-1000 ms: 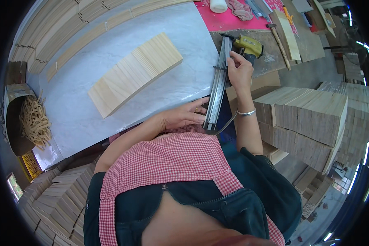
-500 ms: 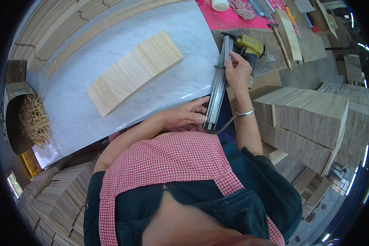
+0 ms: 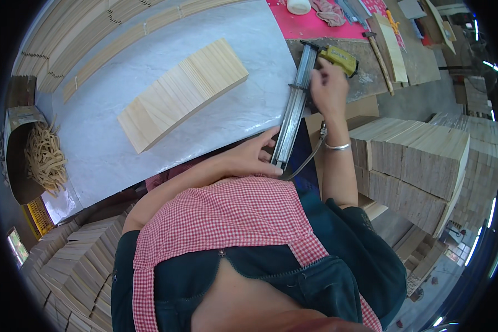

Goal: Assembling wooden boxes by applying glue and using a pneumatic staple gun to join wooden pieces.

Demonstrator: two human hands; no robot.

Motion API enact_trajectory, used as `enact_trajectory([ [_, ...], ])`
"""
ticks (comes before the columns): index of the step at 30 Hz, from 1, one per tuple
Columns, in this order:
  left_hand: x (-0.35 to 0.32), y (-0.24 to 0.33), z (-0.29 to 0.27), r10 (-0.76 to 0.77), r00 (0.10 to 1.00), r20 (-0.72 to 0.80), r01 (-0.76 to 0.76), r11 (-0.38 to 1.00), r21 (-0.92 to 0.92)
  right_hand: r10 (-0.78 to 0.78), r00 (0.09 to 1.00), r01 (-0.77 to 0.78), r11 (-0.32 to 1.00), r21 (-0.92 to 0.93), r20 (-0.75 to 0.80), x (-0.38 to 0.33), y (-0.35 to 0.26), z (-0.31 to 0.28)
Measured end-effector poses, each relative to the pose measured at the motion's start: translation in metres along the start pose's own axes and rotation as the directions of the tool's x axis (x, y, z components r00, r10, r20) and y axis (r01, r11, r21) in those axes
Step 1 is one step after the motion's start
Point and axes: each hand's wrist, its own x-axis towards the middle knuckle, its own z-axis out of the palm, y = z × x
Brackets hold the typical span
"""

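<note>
A yellow-headed nail gun (image 3: 339, 61) with a long metal magazine (image 3: 293, 116) lies slantwise off the right side of the white worktop. My left hand (image 3: 252, 156) holds the near end of the magazine, thumb and fingers on its left side. Over the gun's handle is my right hand (image 3: 330, 91), its fingers curled and smeared by motion; the hand hides most of the handle. A hose (image 3: 313, 152) runs down from below it. To the left, a curved block of pale wooden slats (image 3: 182, 94) rests on the white worktop (image 3: 249, 105).
Long rows of slats (image 3: 83, 39) line the far left. A container of tan strips (image 3: 44, 157) stands at the left edge. Stacked wooden pieces (image 3: 415, 149) rise at my right, more (image 3: 83, 265) at lower left. A hammer (image 3: 379, 61) lies on the side bench.
My right hand has moved from the magazine to the handle. The gun has turned a little, bringing its hose end left of my wrist. My left hand has shifted slightly.
</note>
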Motion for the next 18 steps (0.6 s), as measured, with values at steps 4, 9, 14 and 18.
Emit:
enact_trajectory([
  [4,-0.012,0.01,0.01,0.111,0.991,-0.081,-0.07,0.913,0.401,0.296,0.939,-0.319,0.94,-0.122,-0.176,0.001,0.037,-0.022],
  [9,-0.007,0.004,0.011,0.318,0.948,0.023,-0.196,0.523,0.83,0.566,0.745,-0.662,0.692,0.287,0.354,-0.005,0.05,-0.029],
  [14,-0.001,0.031,0.006,0.794,0.607,-0.031,-0.042,0.071,0.997,0.512,0.78,-0.623,0.692,0.365,0.359,-0.022,0.013,-0.035],
  [18,-0.012,0.032,0.006,0.784,0.62,0.002,0.019,-0.018,1.0,0.433,0.877,-0.479,0.752,0.453,0.208,-0.044,-0.037,-0.076],
])
